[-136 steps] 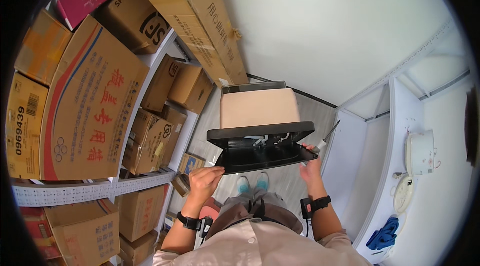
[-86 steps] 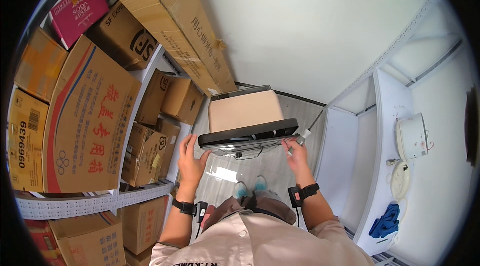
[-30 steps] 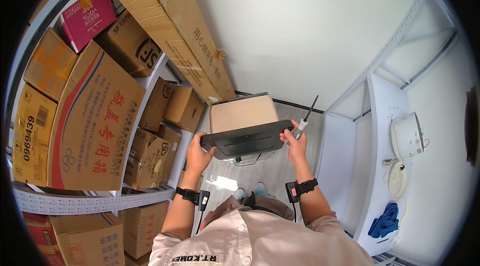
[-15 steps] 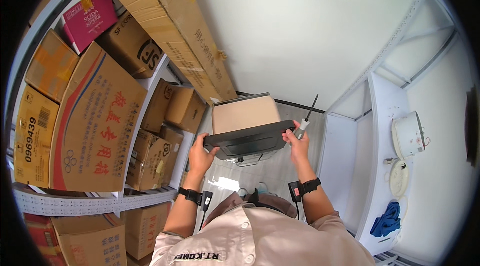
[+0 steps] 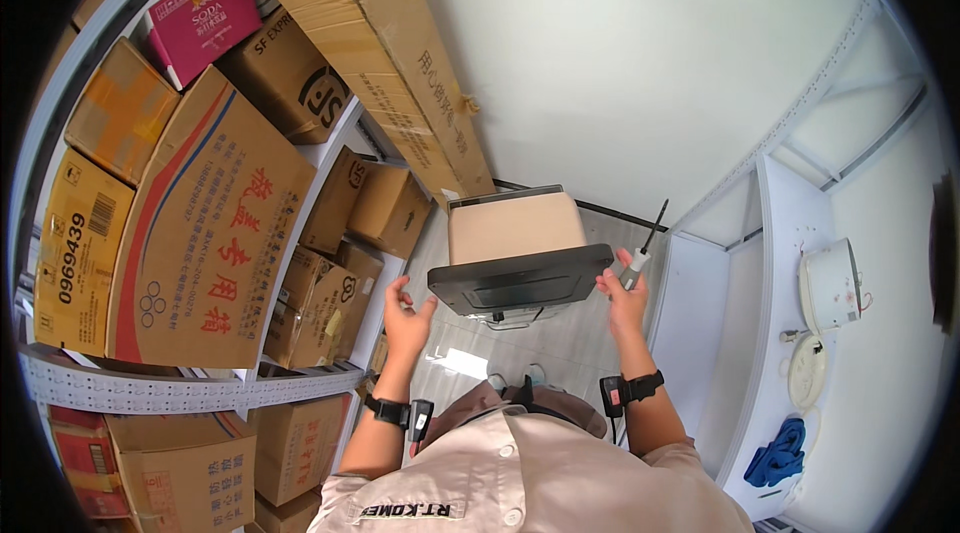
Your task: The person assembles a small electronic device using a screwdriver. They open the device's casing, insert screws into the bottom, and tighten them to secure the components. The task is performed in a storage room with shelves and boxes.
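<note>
In front of me is a black plastic panel (image 5: 515, 283) with a sunken middle, and a beige box-shaped part (image 5: 518, 225) stands behind it. A thin wire-like frame (image 5: 515, 317) shows under its near edge. My left hand (image 5: 406, 326) is just left of the panel, apart from it, with thumb and fingers spread and nothing in them. At the panel's right corner, my right hand (image 5: 624, 301) holds a screwdriver (image 5: 637, 269) with a pale grey handle, its dark shaft pointing up and right. Whether the right fingertips touch the panel I cannot tell.
Shelving (image 5: 190, 373) packed with cardboard boxes (image 5: 200, 243) runs along my left. A tall carton (image 5: 400, 63) leans by the white wall. On the right-hand shelf (image 5: 745, 333) are a white pot-like container (image 5: 830, 283), a round lid (image 5: 806, 373) and a blue cloth (image 5: 776, 453).
My left hand has let go of the panel's left edge and opened beside it. The right hand still holds the screwdriver. The whole view has shifted slightly.
</note>
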A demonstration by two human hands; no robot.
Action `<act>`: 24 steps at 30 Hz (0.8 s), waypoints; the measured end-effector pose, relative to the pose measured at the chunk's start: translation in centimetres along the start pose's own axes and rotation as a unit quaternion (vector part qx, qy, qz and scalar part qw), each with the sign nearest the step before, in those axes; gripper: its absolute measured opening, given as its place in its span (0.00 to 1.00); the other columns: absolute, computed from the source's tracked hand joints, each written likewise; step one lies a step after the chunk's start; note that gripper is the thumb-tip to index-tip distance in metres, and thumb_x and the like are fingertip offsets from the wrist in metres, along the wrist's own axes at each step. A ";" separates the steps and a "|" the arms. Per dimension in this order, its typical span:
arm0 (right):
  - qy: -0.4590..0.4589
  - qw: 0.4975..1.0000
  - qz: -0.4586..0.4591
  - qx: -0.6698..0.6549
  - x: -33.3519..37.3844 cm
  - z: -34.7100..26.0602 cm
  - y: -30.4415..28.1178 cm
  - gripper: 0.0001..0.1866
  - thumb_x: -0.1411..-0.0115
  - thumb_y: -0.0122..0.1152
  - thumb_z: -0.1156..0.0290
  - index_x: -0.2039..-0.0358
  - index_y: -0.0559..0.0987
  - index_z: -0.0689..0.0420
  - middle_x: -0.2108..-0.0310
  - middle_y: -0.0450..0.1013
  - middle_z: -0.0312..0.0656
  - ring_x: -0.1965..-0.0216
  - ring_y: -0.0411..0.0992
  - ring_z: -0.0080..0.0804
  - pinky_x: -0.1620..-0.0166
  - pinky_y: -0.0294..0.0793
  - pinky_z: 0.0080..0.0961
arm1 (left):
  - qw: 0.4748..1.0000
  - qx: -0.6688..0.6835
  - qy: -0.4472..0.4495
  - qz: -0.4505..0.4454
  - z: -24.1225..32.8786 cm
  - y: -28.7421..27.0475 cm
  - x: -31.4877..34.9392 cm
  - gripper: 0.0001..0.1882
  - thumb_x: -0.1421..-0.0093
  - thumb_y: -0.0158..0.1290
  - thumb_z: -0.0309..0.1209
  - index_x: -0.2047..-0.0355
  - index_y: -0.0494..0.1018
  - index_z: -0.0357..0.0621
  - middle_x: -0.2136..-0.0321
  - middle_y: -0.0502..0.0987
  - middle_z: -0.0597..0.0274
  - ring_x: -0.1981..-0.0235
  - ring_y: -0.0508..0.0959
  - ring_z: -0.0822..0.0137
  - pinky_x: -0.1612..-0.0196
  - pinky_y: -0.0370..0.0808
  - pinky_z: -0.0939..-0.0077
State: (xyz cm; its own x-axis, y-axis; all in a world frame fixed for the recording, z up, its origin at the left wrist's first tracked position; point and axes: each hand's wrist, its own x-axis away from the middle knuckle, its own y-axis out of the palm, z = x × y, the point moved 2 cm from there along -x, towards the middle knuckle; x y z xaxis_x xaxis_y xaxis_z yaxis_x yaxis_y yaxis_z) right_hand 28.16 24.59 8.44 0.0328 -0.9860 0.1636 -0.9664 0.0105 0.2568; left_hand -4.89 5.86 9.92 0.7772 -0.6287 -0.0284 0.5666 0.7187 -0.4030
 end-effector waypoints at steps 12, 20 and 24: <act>-0.132 0.970 -0.102 0.180 5.5 -9.2 4.0 0.13 0.46 0.64 0.73 0.59 0.75 0.57 0.72 0.72 0.32 0.71 0.70 0.21 0.65 0.71 0.21 | 0.634 0.641 -0.389 -0.188 10.9 -1.5 3.1 0.18 0.39 0.47 0.41 0.63 0.70 0.36 0.72 0.72 0.57 0.70 0.71 0.64 0.62 0.70 0.71; -0.137 0.898 -0.341 0.241 10.7 -11.3 11.0 0.11 0.47 0.65 0.74 0.64 0.75 0.61 0.70 0.76 0.38 0.68 0.72 0.21 0.63 0.71 0.22 | 0.647 0.602 -0.366 -0.292 12.5 1.3 4.7 0.19 0.34 0.42 0.40 0.55 0.68 0.34 0.61 0.75 0.52 0.58 0.76 0.58 0.50 0.73 0.64; -0.119 0.908 -0.338 0.217 11.0 -11.1 11.6 0.10 0.47 0.65 0.74 0.65 0.75 0.61 0.70 0.75 0.36 0.67 0.71 0.20 0.63 0.70 0.21 | 0.688 0.557 -0.357 -0.297 11.9 1.8 5.5 0.17 0.31 0.35 0.31 0.49 0.65 0.34 0.57 0.74 0.52 0.57 0.76 0.61 0.49 0.74 0.67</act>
State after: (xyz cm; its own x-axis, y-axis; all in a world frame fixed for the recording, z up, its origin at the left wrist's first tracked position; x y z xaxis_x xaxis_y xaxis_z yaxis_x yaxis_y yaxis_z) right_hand 20.11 15.74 23.76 0.6502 -0.7510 -0.1152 -0.7567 -0.6265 -0.1868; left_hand 3.61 7.22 19.91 0.0285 -0.8899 0.4553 0.3914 0.4290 0.8141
